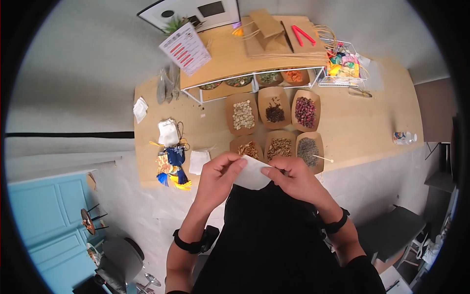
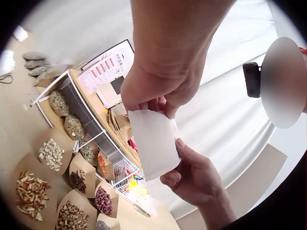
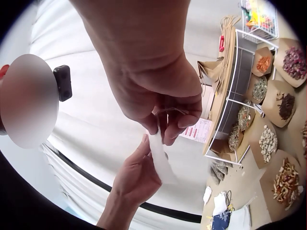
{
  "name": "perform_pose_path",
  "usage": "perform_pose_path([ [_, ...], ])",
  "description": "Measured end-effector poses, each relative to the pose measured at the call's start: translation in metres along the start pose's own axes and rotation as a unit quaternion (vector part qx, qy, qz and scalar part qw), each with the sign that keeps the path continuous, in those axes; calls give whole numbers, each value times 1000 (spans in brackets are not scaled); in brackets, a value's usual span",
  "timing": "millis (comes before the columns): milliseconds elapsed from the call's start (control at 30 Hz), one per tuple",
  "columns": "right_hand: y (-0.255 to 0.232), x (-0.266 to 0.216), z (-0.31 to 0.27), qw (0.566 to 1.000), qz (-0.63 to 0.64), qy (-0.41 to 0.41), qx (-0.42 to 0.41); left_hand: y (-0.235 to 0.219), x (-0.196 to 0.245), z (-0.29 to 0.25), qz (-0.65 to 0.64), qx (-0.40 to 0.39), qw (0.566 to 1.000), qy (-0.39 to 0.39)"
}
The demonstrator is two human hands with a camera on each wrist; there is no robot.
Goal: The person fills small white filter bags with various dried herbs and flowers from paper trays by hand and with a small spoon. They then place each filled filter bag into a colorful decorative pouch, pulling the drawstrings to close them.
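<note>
A small white pouch (image 1: 252, 173) is held up between both hands, near the table's front edge in the head view. The left hand (image 1: 219, 177) pinches its left side between thumb and fingers. On its right side the right hand (image 1: 294, 179) grips with thumb and curled fingers. The left wrist view shows the flat face of the pouch (image 2: 153, 143), with the right hand (image 2: 197, 181) at its lower edge. Seen nearly edge-on, the pouch (image 3: 161, 158) hangs below the right hand (image 3: 168, 103) in the right wrist view, where a thin string shows at the fingers.
Paper trays of dried flowers and herbs, one with rosebuds (image 1: 305, 111), stand behind the hands. White pouches (image 1: 199, 161) and tasselled sachets (image 1: 171, 158) lie at the left. A shelf (image 1: 220, 59) stands behind, a wire basket (image 1: 342, 78) and bottle (image 1: 404, 137) at right.
</note>
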State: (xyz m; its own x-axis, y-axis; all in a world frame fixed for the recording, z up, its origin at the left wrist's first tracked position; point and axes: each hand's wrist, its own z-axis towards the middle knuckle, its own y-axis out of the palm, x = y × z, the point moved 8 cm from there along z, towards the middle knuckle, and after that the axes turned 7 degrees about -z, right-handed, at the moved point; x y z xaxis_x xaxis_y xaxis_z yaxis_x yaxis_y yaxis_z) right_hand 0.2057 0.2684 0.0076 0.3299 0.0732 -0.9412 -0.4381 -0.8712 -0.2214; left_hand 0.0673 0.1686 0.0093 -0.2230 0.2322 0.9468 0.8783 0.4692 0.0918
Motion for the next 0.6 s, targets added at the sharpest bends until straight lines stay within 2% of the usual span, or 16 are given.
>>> perform_pose_path([
  [133, 46, -4, 10, 999, -12, -30, -22, -52, -30, -17, -75, 63, 995, 19],
  [167, 54, -10, 13, 998, -47, -48, 7, -69, -42, -24, -81, 78, 994, 12],
  [200, 57, -15, 14, 994, -84, -65, 37, -85, -53, -29, -74, 98, 992, 11],
  [233, 61, -12, 15, 985, -163, -51, 27, -106, -67, -37, -41, 124, 991, 1],
  [333, 56, 16, 11, 969, -235, -32, 64, -167, -116, -56, 34, 215, 976, -13],
  [367, 52, 27, 7, 976, -206, 8, 76, -188, -143, -59, 49, 231, 971, -35],
  [400, 51, 37, 1, 975, -208, 14, 72, -202, -153, -62, 71, 255, 963, -55],
  [467, 41, 78, -16, 970, -198, 115, 79, -225, -187, -58, 125, 267, 954, -55],
  [500, 38, 91, -24, 970, -199, 118, 77, -229, -203, -52, 124, 267, 954, -58],
  [533, 33, 112, -35, 962, -196, 170, 87, -229, -215, -44, 135, 259, 955, -51],
  [567, 30, 134, -46, 951, -193, 221, 96, -228, -220, -37, 147, 253, 955, -44],
  [600, 29, 151, -55, 952, -192, 222, 90, -222, -214, -33, 148, 256, 954, -48],
])
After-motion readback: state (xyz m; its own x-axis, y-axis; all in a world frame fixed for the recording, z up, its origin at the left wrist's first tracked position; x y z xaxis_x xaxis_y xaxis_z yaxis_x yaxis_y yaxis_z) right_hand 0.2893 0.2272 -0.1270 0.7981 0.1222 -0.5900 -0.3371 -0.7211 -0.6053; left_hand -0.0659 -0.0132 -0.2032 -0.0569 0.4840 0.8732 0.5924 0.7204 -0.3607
